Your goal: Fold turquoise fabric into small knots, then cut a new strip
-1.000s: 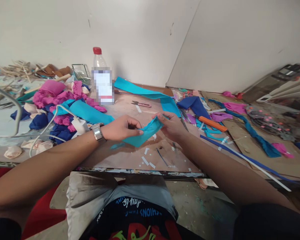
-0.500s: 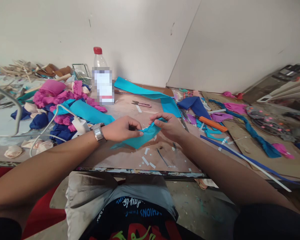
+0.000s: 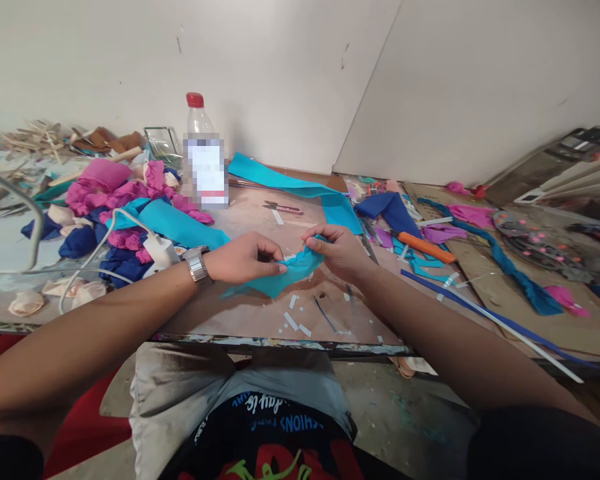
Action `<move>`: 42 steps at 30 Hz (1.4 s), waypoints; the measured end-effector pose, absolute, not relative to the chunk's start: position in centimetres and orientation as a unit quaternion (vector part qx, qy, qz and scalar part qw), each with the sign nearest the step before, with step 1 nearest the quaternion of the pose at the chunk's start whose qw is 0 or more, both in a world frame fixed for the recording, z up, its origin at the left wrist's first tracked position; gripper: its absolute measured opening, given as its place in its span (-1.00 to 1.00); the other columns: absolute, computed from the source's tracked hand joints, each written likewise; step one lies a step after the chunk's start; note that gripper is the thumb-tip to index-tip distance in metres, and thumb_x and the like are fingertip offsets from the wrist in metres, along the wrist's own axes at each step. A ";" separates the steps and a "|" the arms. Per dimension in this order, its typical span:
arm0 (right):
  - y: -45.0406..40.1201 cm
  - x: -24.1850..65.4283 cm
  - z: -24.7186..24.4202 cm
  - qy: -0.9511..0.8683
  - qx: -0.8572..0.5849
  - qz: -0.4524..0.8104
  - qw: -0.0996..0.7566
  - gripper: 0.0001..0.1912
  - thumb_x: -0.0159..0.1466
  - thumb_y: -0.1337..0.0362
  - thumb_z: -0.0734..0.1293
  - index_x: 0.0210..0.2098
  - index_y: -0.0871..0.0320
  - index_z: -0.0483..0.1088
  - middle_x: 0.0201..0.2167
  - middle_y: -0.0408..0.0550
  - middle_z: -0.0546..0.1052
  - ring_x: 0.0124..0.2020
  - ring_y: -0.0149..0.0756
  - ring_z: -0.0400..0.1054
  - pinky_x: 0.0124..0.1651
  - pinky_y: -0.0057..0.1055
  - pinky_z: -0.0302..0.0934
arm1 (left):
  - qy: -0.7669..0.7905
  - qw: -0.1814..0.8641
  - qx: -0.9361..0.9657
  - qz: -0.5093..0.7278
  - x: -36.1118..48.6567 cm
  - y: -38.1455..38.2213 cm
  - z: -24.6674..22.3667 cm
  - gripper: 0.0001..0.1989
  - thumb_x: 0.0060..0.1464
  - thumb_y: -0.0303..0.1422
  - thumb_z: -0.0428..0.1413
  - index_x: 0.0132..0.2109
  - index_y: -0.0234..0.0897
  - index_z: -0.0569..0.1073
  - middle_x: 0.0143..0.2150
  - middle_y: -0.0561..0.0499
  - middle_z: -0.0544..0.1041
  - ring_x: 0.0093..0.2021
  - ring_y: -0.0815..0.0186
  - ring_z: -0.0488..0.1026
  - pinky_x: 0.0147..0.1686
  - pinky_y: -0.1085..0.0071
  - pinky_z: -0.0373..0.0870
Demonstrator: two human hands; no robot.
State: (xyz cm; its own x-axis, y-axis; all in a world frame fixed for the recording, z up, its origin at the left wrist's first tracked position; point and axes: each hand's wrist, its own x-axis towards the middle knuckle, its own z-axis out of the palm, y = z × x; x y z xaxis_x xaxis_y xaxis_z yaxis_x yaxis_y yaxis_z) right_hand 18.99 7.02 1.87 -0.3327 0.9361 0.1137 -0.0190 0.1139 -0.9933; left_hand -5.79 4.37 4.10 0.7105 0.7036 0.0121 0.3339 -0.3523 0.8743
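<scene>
A strip of turquoise paper or cloth (image 3: 286, 279) is stretched between my two hands just above the table, its upper edge gathered into small folds. My left hand (image 3: 250, 259), with a metal watch at the wrist, pinches one end between thumb and fingers. At the other end, my right hand (image 3: 337, 252) is closed on the bunched part with thumb and forefinger. The lower part of the strip hangs loose. Behind the hands lie thread snips (image 3: 284, 208) with pink handles and a long turquoise strip (image 3: 290, 185).
A red-capped bottle (image 3: 200, 120) stands behind a lit phone (image 3: 207, 170). Crumpled pink and blue pieces (image 3: 105, 193) heap up on the left, beside a white cable and plug (image 3: 161, 251). An orange-handled cutter (image 3: 427, 247) lies right, near a white stick (image 3: 520, 333). Small paper scraps (image 3: 291, 321) lie in front.
My right fingers have shifted slightly, and the strip's edge near them looks more bunched. My left hand has stayed almost still.
</scene>
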 end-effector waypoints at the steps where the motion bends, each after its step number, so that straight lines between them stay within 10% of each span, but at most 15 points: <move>1: 7.0 19.0 1.8 -0.607 -0.380 0.544 0.437 -0.55 -0.05 -0.09 0.66 -0.38 0.11 0.62 -0.46 -0.13 0.59 -0.45 -0.39 0.36 -0.40 -0.45 0.25 | 0.326 0.469 0.797 0.196 -5.8 4.4 4.1 -0.71 0.22 -0.18 0.19 -0.34 -0.34 0.55 -0.47 0.09 0.42 -0.46 0.43 0.24 -0.43 0.47 0.18; 42: 5.3 18.1 2.5 -0.665 -0.373 0.510 0.397 -0.58 0.04 -0.05 0.63 -0.33 0.15 0.60 -0.48 -0.13 0.56 -0.50 -0.41 0.33 -0.44 -0.44 0.20 | 0.355 0.344 0.806 0.327 -3.8 2.1 3.3 -0.84 0.20 -0.33 0.20 -0.30 -0.31 0.60 -0.37 0.01 0.64 -0.40 0.39 0.46 -0.34 0.44 0.34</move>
State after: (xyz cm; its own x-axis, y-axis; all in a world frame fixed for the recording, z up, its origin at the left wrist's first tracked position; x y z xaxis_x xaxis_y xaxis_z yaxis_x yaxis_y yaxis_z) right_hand 18.13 5.30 2.48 -0.4056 0.9019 0.1483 0.0911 0.2014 -0.9753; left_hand -3.77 2.12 3.32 0.5339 0.7969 0.2827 0.3474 -0.5115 0.7859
